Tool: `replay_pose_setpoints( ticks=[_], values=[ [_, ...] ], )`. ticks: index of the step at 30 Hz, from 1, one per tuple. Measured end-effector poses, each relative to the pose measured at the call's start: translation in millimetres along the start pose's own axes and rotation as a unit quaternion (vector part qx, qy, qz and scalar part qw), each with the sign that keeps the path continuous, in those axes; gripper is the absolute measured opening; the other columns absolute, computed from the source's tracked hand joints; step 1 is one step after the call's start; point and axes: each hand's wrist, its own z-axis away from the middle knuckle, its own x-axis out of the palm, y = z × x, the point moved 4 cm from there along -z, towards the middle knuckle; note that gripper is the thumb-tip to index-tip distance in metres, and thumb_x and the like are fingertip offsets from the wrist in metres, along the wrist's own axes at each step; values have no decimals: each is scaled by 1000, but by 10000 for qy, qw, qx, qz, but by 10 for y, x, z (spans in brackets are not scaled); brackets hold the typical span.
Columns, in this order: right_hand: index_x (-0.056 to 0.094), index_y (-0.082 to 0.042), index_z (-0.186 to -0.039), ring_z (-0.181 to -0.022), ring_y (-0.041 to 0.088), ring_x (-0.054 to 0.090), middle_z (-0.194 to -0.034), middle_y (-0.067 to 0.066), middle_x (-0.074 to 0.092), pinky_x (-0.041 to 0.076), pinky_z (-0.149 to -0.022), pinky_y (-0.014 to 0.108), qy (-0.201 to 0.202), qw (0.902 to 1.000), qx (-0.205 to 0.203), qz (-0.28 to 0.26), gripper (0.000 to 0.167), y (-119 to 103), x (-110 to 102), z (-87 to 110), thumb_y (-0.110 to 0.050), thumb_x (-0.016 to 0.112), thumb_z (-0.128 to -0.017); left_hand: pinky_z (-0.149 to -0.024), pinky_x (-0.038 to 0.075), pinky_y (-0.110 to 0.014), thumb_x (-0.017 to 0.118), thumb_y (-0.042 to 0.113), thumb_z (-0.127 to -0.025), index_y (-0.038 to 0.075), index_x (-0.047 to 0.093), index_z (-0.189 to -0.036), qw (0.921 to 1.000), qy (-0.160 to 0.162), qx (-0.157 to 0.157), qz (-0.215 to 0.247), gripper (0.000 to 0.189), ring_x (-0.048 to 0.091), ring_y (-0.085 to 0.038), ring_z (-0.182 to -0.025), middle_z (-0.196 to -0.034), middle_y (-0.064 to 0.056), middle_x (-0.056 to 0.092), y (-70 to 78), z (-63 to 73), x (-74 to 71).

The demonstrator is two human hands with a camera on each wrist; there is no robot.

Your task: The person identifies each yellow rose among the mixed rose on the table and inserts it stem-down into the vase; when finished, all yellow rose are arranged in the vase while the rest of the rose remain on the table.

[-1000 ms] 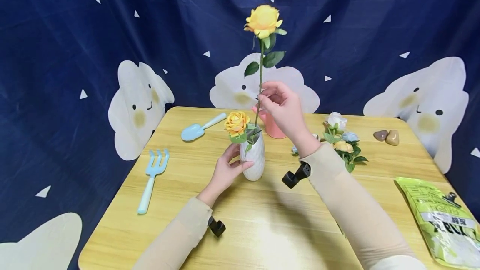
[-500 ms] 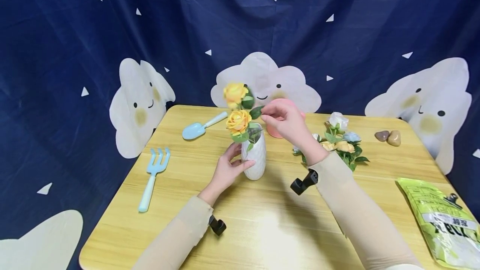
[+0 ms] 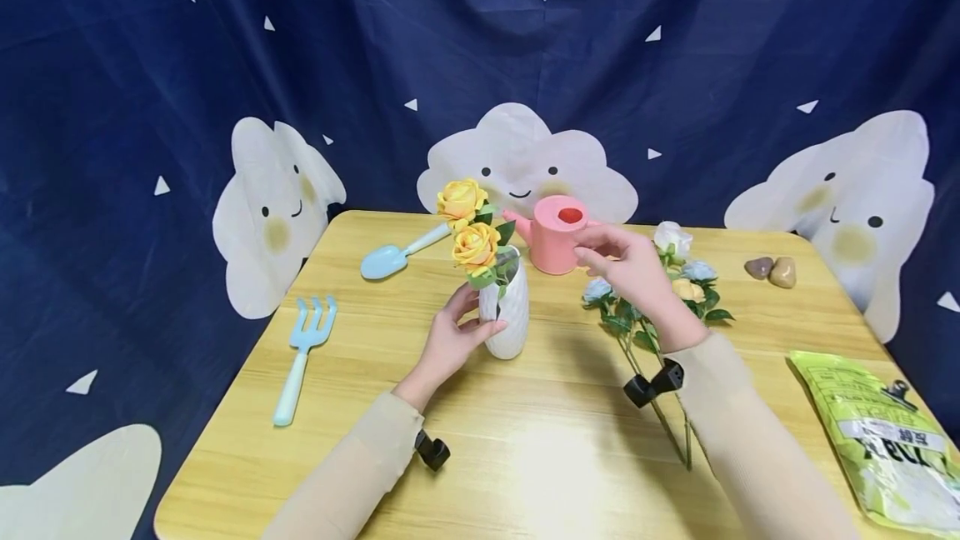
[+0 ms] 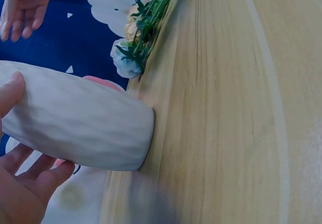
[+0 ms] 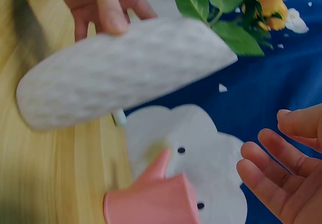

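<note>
My left hand [image 3: 448,344] grips the white textured vase [image 3: 512,319] round its side, thumb across the front. The vase stands upright on the table. Two yellow roses [image 3: 476,248] lean left out of its mouth, one above the other, with green leaves below the blooms. To the right of the vase my right hand [image 3: 632,272] hovers in the air with nothing in it. Its fingers [image 5: 274,158] are spread loosely in the right wrist view. Behind that hand is a pink watering can [image 3: 553,244]. Loose stems with blue blooms [image 3: 597,290] lie partly hidden under its wrist.
A light blue hand trowel [image 3: 385,262] and a blue hand fork [image 3: 307,340] lie at the left. White and peach flowers [image 3: 672,240] sit at the right, near two stones [image 3: 783,272]. A green bag [image 3: 873,440] with a black clip lies at the front right.
The second yellow rose has gone down into the vase and tilted left. My right hand has let go of it and moved right and down. The left hand stays on the vase.
</note>
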Motion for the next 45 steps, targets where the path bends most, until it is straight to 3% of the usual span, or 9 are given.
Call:
replay_pose_setpoints(
  ticks=[5,10,15,22,26,33,38,45],
  values=[
    [62,3,-107,-77,19,65,-95,14,66,55,-64,28,172,9997,194,-38,24,177,-234,186,-11,64,-89,-89,47,-46,73,11,-81,9,45,-135,10000,-48,-41,-37,61,51,-31,-114,-125,-16,53,-15,-7,3],
    [60,4,-108,-71,7,64,-89,10,66,54,-59,22,464,9986,251,-24,21,372,-452,368,-5,62,-89,-89,47,-47,73,9,-81,9,46,-135,10000,-40,-16,12,60,51,-31,-114,-124,-15,54,-19,-7,5],
    [61,3,-104,-69,8,64,-86,7,66,54,-58,23,573,9978,331,-38,18,530,-574,569,-3,63,-88,-89,47,-48,72,6,-81,7,46,-133,9999,-12,19,112,59,51,-32,-114,-124,-16,54,-22,1,1],
    [60,0,-105,-70,11,64,-84,-5,66,55,-58,26,438,9970,632,-96,18,804,-646,919,-5,63,-88,-90,47,-46,73,9,-81,6,46,-133,9999,-29,-74,95,58,51,-31,-115,-124,-15,54,-32,1,6],
    [59,0,-107,-69,12,64,-85,1,66,55,-57,27,438,9950,895,101,20,961,-687,1099,-7,63,-89,-90,47,-46,73,9,-80,6,47,-132,9999,-11,-92,125,58,51,-30,-115,-124,-15,54,-30,-3,-1],
    [51,14,-114,-67,17,64,-88,19,63,55,-56,31,458,9877,1476,221,33,1200,-722,1367,-5,62,-88,-89,47,-45,73,7,-80,5,47,-131,9998,9,-127,149,57,51,-31,-114,-124,-14,55,-45,-3,-15],
    [47,14,-119,-66,20,62,-93,24,59,56,-56,33,248,9834,1790,143,38,1276,-665,1440,-3,62,-88,-88,48,-44,74,7,-80,7,48,-130,9999,30,-105,126,57,52,-31,-114,-123,-14,55,-49,-9,-32],
    [49,11,-118,-66,18,59,-94,21,60,54,-53,29,-94,9771,1990,751,40,1343,-565,1417,-3,65,-85,-87,49,-42,74,7,-79,7,49,-129,9999,18,-113,105,56,52,-30,-113,-122,-14,56,-45,-14,-25]
  ],
)
